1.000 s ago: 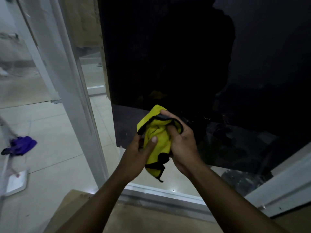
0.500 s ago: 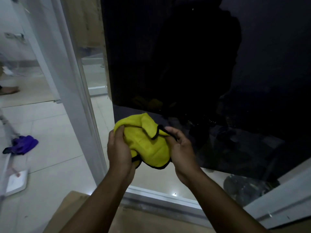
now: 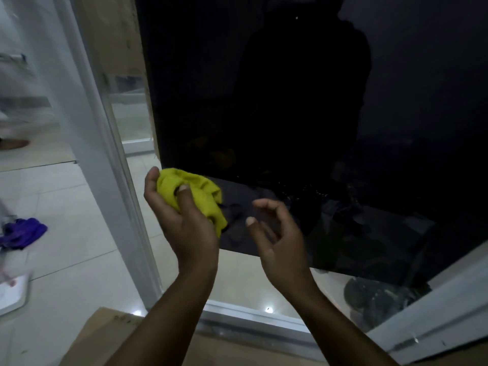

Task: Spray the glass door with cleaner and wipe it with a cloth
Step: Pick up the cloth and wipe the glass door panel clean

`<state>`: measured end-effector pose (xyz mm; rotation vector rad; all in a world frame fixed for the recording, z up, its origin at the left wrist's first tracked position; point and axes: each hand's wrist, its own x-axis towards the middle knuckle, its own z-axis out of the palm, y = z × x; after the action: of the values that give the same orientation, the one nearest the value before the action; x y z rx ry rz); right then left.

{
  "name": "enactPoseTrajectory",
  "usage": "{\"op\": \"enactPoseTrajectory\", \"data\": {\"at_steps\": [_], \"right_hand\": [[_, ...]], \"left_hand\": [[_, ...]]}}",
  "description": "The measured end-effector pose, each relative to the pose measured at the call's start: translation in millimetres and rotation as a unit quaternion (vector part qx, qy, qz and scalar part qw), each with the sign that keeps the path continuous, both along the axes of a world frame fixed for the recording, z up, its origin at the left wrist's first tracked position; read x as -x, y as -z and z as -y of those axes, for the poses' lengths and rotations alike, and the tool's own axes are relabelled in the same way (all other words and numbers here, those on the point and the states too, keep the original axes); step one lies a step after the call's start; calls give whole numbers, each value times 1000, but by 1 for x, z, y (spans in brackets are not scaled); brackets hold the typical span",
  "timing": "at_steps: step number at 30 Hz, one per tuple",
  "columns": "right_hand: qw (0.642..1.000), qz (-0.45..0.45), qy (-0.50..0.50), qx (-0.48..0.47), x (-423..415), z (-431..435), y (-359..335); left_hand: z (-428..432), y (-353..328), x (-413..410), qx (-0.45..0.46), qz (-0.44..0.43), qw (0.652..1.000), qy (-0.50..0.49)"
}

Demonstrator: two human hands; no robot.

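A dark glass door (image 3: 303, 101) fills the upper right, its white frame post (image 3: 105, 154) running down the left. My left hand (image 3: 184, 223) is shut on a bunched yellow cloth (image 3: 195, 188) with dark trim, held just in front of the glass's lower part. My right hand (image 3: 277, 239) hovers to the right of the cloth, fingers curled apart, holding nothing. No spray bottle is in view.
A purple cloth (image 3: 22, 232) lies on the tiled floor at the left, with a white flat object (image 3: 12, 294) below it. A cardboard sheet (image 3: 105, 336) lies at the bottom. The door's metal bottom track (image 3: 250, 320) runs along the floor. Someone's foot (image 3: 13, 143) is at the far left.
My right hand has let go of the yellow cloth and moved away to the right. My left hand now holds the bunched cloth alone, a little higher.
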<state>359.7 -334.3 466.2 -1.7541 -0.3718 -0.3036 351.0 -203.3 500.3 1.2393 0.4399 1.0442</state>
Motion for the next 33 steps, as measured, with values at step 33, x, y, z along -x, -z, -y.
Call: {"op": "enactPoseTrajectory", "data": {"at_steps": [33], "right_hand": [[776,342,298,439,-61,195,3]], "left_hand": [[124,54,-81,-613,49,789,0]]}}
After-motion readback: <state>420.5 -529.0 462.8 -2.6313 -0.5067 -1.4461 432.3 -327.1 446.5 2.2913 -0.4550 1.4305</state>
